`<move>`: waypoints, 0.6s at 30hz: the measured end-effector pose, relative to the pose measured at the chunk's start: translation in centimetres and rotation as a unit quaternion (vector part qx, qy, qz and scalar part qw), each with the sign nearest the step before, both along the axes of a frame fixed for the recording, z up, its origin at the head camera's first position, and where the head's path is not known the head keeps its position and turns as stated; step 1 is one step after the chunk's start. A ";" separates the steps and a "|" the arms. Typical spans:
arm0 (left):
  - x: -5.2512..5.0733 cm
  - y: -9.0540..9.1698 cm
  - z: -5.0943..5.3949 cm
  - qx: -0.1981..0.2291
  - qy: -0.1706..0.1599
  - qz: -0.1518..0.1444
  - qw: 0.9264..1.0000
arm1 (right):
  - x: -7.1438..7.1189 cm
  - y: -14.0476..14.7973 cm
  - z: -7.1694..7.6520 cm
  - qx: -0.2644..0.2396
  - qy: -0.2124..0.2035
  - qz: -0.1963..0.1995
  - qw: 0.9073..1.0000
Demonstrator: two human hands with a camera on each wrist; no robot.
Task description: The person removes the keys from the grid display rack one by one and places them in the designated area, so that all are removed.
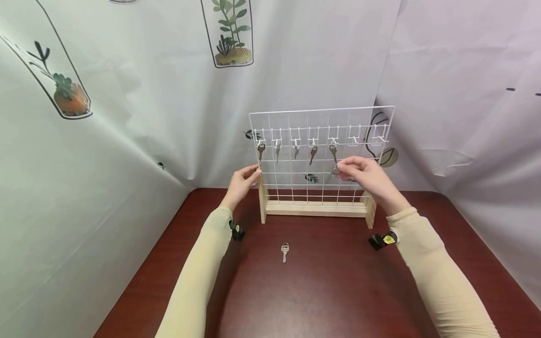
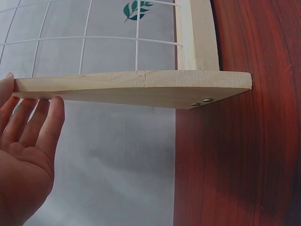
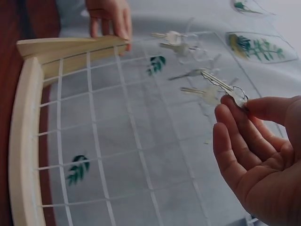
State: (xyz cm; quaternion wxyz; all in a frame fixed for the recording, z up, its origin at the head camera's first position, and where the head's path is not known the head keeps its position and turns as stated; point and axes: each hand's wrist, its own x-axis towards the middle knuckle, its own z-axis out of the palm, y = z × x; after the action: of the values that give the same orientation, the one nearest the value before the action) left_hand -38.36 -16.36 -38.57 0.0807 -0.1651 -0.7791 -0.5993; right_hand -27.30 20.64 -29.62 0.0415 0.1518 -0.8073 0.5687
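A white wire grid rack [image 1: 323,110] with wooden feet stands on the table, and several keys hang from hooks on it, such as a brown key [image 1: 313,155]. My left hand [image 1: 239,188] holds the wooden side post [image 2: 136,80] at its upper end, thumb on one face and fingers on the other. In front of the grid, below the hooks, my right hand [image 1: 367,177] pinches a silver key [image 3: 218,84] by its bow between thumb and fingers. A small ring [image 3: 241,92] is on that key. Another silver key [image 1: 285,252] lies flat on the table.
The dark red table [image 1: 329,291] reaches back to a pale printed curtain [image 1: 321,56], which also runs along both sides. More white hooks [image 1: 354,140] sit at the rack's right end. A wooden crossbar [image 1: 314,209] joins the two feet.
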 end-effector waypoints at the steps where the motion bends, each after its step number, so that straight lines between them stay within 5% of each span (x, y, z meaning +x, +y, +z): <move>1: -0.1 0.0 0.0 0.000 -0.001 0.000 1.000 | -0.1 -0.2 -0.3 0.006 -0.008 0.005 1.000; 18: 0.1 0.2 0.3 -0.005 -0.005 0.007 1.000 | -0.5 -4.4 -7.9 0.002 -0.058 0.102 0.993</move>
State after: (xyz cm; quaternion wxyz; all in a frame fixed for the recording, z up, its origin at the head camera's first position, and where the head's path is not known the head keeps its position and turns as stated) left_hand -38.24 -16.20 -38.28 0.0799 -0.1566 -0.7837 -0.5957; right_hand -27.75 16.20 -37.52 -0.0641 0.2004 -0.7898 0.5761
